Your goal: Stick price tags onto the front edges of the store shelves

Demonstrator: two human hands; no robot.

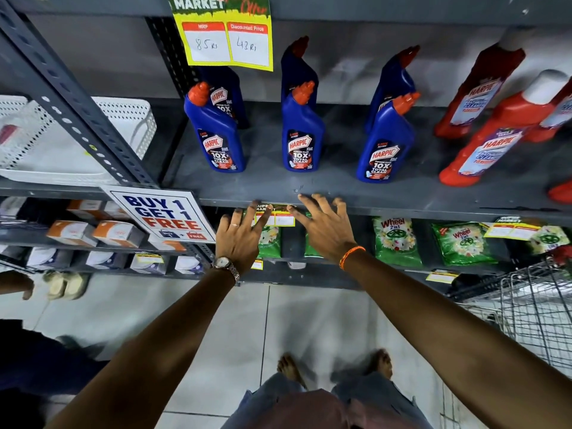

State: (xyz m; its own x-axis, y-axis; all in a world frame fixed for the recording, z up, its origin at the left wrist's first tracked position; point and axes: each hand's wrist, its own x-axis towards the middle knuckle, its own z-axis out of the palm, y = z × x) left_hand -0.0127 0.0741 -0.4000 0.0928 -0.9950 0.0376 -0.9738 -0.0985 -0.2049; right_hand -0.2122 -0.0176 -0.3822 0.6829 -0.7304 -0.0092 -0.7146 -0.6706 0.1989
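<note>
Two hands press one price tag [274, 215] against the front edge of the grey shelf [387, 193], near that edge's left end and just right of the "buy 1 get 1 free" sign [161, 213]. The tag lies between the hands: the left hand [240, 235] covers its left end, and the right hand [325, 226] touches its right end with the thumb. The tag is a small yellow strip with a dark printed header and two red-bordered white boxes; any writing in them is too small to read. Both hands are open and flat with fingers spread, gripping nothing; the left fingertips [268, 208] rest on the tag's upper part, while the right fingers reach over the shelf lip onto its top surface. Both forearms extend straight up toward the shelf, the left wrist wearing a watch [226, 264] and the right an orange band [351, 254]. Blue bottles [301, 136] stand upright on the shelf behind the hands, well back from the front edge, and red bottles [492, 140] stand toward its right end. A similar larger tag [223, 32] hangs from the shelf above.
</note>
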